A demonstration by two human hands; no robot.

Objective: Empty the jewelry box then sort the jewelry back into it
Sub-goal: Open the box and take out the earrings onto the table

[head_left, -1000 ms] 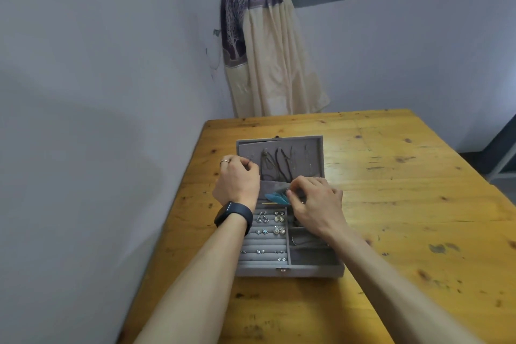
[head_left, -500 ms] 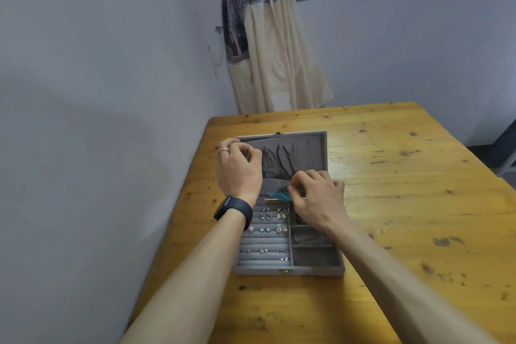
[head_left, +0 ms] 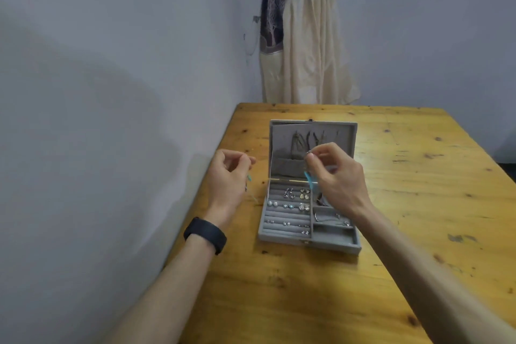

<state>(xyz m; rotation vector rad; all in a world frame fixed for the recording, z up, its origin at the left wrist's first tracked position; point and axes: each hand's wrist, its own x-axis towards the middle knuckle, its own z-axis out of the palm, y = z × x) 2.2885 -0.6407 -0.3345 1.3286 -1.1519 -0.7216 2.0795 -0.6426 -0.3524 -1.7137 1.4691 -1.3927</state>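
Near the bench's left edge, toward its far-left corner, sits the box with its lid up. We judge the emptying barely begun: studs fill the ring rows and chains hang in the lid.

Our left hand hovers just outside the box's left wall, over the bench's left edge. Its fingers pinch a thin strand with turquoise bits, which hangs straight down from them. Our right hand is over the far half of the box. Its fingers pinch the top of a turquoise feather piece, which dangles below them, long axis vertical, tip near the hinge line. We cannot tell whether the two make a pair.

The coming move turns on this: both pieces hang beneath the fingers, so each would go down tip first and then be laid over. The wide stretch of bench lies right of the box, nearer the right hand. The left hand has only a narrow strip between box and edge, where we think the strand could slide off.
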